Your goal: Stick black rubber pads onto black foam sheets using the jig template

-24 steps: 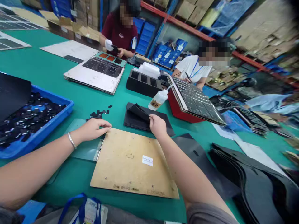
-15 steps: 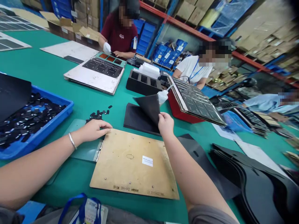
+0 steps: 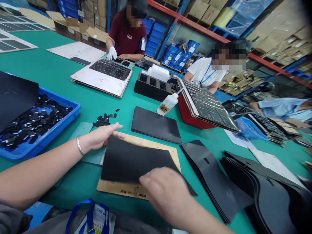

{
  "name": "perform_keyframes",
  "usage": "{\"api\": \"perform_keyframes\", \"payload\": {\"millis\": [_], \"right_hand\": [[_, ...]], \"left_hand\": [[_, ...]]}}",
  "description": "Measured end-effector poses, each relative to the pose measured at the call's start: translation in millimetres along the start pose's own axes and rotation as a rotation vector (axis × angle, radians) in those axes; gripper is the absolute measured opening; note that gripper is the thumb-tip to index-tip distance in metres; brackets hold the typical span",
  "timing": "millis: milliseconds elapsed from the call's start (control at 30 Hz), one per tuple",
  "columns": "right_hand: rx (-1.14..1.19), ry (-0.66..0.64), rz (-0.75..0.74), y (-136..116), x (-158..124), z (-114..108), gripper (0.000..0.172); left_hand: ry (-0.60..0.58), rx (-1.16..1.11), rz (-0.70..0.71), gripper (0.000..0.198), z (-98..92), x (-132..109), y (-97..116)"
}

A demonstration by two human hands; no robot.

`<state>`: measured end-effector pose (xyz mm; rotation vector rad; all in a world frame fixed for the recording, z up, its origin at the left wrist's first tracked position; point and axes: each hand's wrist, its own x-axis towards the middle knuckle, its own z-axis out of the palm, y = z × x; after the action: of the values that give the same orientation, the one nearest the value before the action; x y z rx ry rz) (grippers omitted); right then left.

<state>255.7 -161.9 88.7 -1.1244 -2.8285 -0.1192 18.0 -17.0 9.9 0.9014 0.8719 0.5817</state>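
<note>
A thin black sheet (image 3: 131, 162) lies slanted over the tan board (image 3: 114, 188), its right corner sticking out past the board's edge. My right hand (image 3: 163, 188) is blurred, with its fingers closed at the sheet's near edge. My left hand (image 3: 104, 135) is open, fingers stretched out beside the sheet's far left corner. A clear greenish plate (image 3: 89, 156) is partly under my left hand, at the board's left side. Beyond the board sits a stack of black sheets (image 3: 156, 125). Small black pieces (image 3: 103, 120) lie loose behind my left hand.
At left is a blue tray (image 3: 60, 118) of small black pieces. A squeeze bottle (image 3: 168, 104), a black compartment box (image 3: 152, 86) and a red stand (image 3: 195, 118) are farther back. Bent black sheets (image 3: 207, 169) pile up at right. Several people work across the table.
My right hand has brought the black sheet from the stack toward me, onto the tan board. My left hand has lifted its fingers from the board's corner and straightened them.
</note>
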Motion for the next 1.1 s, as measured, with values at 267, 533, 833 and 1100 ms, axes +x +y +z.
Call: {"api": "perform_keyframes", "payload": {"millis": [267,533,833,1100], "right_hand": [[0.42,-0.101,0.162,15,17,58,0.023],[0.58,-0.128,0.534,76,42,80,0.02],[0.602,-0.17,0.639,85,40,72,0.023],[0.455,-0.141,0.78,101,41,80,0.013]], "left_hand": [[-0.136,0.638,0.183,0.041,-1.2,6,-13],[-0.128,0.57,0.221,0.032,0.3,7,-11],[0.046,0.906,0.275,0.037,3.0,4,-9],[0.185,1.214,0.442,0.029,6.3,18,-12]]}}
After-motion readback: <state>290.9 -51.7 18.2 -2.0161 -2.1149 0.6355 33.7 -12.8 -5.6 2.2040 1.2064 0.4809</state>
